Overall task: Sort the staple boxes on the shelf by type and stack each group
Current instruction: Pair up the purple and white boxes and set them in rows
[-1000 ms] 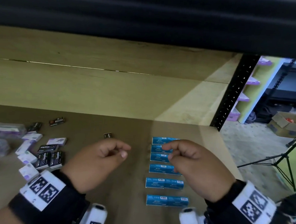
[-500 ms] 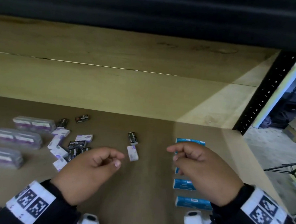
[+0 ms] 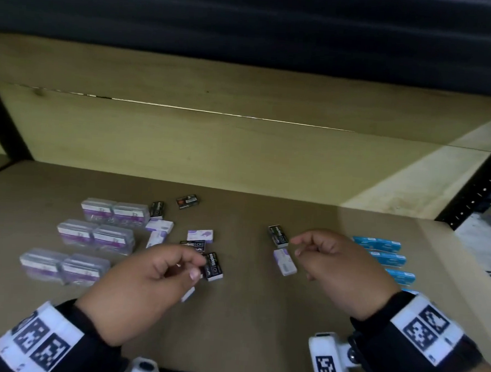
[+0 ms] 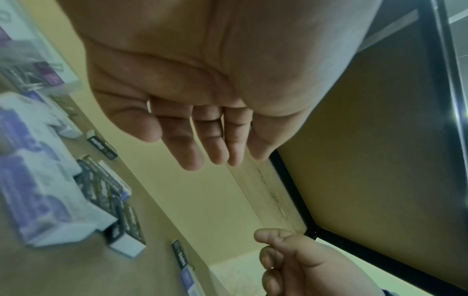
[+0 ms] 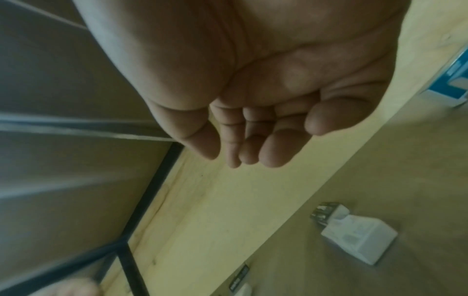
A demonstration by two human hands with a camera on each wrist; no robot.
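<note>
While both wrists enter from the bottom edge of the head view, each wearing a dark band with a black-and-white marker, the left hand point(image 3: 143, 289) hovers lower centre with its fingers loosely curled and thumb near the forefinger; it holds nothing, and the wrist view shows the palm bare. Its fingertips sit just beside a black staple box point(image 3: 214, 266) lying on the shelf point(image 3: 245, 315), though whether they touch it cannot be told. The right hand point(image 3: 340, 266) hangs right of centre, fingers likewise relaxed and curled, empty. Just left of it lie a white-and-purple box point(image 3: 285, 262) and, beyond that, another black box point(image 3: 278, 235), the two almost end to end. Behind the right hand, toward the right edge, a column of blue boxes point(image 3: 384, 253) runs up the frame. Farther left, more small purple and black boxes point(image 3: 175, 230) lie scattered, and at mid-left sit three rows of clear plastic packs point(image 3: 96, 232). A pale wooden back panel point(image 3: 241, 145) closes off the shelf.
</note>
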